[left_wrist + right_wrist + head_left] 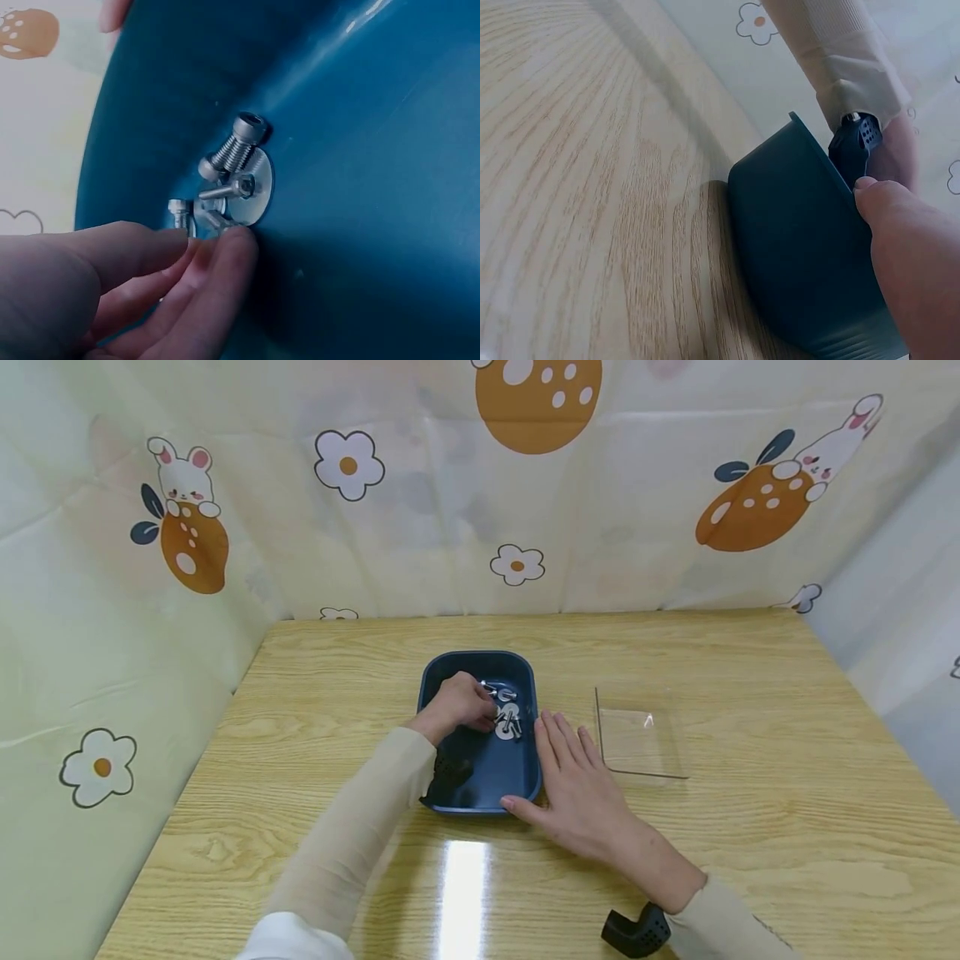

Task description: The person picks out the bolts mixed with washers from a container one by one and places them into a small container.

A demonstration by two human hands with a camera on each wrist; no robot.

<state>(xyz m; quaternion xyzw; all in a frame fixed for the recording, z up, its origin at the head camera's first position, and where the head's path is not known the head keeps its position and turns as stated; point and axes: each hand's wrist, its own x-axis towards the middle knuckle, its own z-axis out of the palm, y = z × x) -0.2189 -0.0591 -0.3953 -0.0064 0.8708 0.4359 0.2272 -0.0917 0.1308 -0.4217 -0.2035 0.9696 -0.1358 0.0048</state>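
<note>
My left hand (467, 700) reaches into a dark blue plastic tub (480, 777), its fingers curled in toward a small heap of metal hardware. In the left wrist view, socket-head bolts (250, 129) lie over a round washer (259, 187), with smaller bolts (238, 186) right at the fingertips. I cannot tell whether the thumb and fingers pinch one of them. Along the tub's right wall, my right hand (581, 797) lies with straight fingers, its thumb at the rim of the front right corner.
A clear, square see-through container (641, 743) stands on the wood-grain table (787, 793), right of the tub. A curtain (420, 527) printed with flowers and rabbits hangs behind and at both sides. Black wrist devices (637, 931) sit at the sleeves.
</note>
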